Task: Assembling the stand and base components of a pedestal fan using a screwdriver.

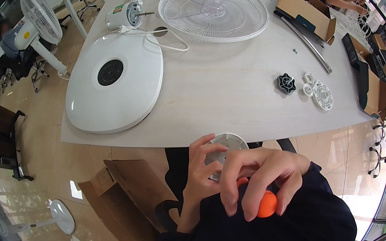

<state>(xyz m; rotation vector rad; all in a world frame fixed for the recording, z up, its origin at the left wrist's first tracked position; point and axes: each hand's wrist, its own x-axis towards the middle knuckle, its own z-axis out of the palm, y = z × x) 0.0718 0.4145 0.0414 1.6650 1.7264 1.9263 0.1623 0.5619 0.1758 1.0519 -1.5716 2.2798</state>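
Note:
Just beyond the table's near edge, my left hand [200,165] is curled round a white round plastic part [231,141]. My right hand [270,171] is closer to my body and partly covers that part. Its fingers and thumb are closed on an orange round-ended handle [267,204]. The handle's other end is hidden behind the fingers, so I cannot tell whether it touches the white part. On the table, a black lobed knob [286,83] and white plastic fittings [321,94] are closest to my hands.
A large white fan base [88,107] covers the table's left. Behind it lie a fan motor head [123,16] with its cord and a fan grille [215,12]. A metal pole [306,42] and an open carton [305,12] are at right. Another carton [125,203] stands on the floor.

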